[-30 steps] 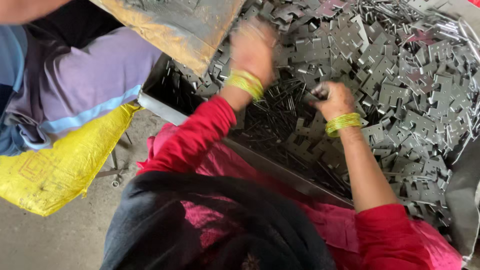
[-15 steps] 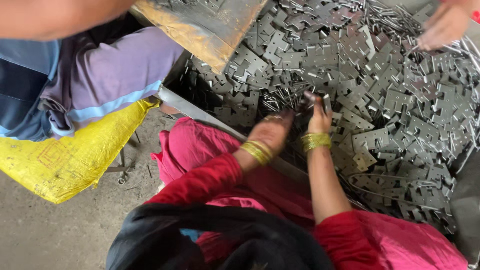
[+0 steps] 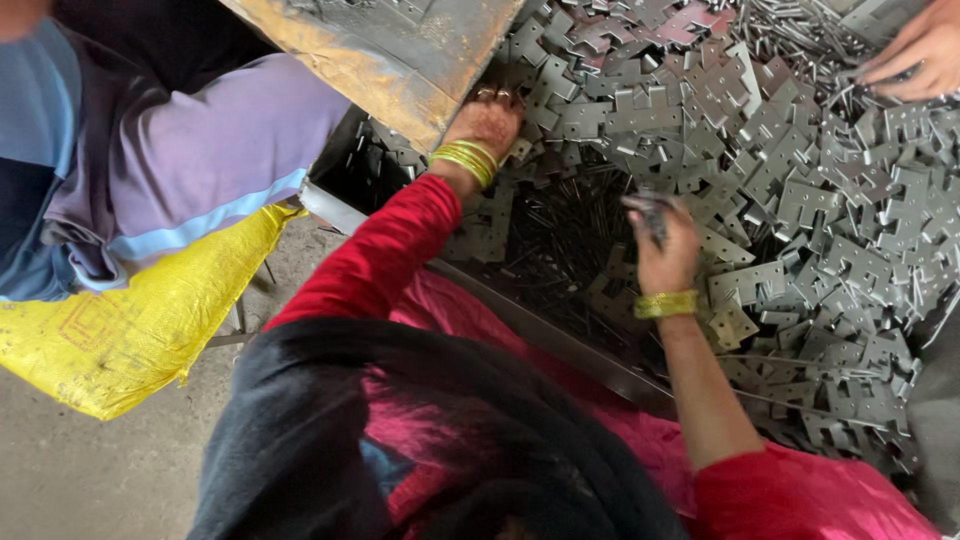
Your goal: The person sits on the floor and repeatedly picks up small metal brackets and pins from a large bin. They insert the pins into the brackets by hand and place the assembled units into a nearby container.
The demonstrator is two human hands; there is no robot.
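Note:
A large heap of grey stamped metal plates (image 3: 800, 200) and thin metal pins (image 3: 570, 230) fills a tray. My left hand (image 3: 487, 124), in a red sleeve with yellow bangles, reaches to the heap's far left edge. Its fingers are dug into the plates just under a rusty sheet (image 3: 400, 50), so what they hold is hidden. My right hand (image 3: 662, 250), with a yellow bangle, hovers over the dark pins near the tray's front. Its fingers are closed on a small grey metal piece (image 3: 648, 208).
Another person's hand (image 3: 915, 55) picks in the heap at the top right. A person in a purple and blue shirt (image 3: 190, 150) sits at the left by a yellow sack (image 3: 130, 320). The tray's metal rim (image 3: 540, 330) runs across my pink lap. Bare concrete floor lies at the lower left.
Both my hands were together at the tray's near edge. My left hand has since moved up and left to the rusty sheet, and my right hand has risen holding a metal piece.

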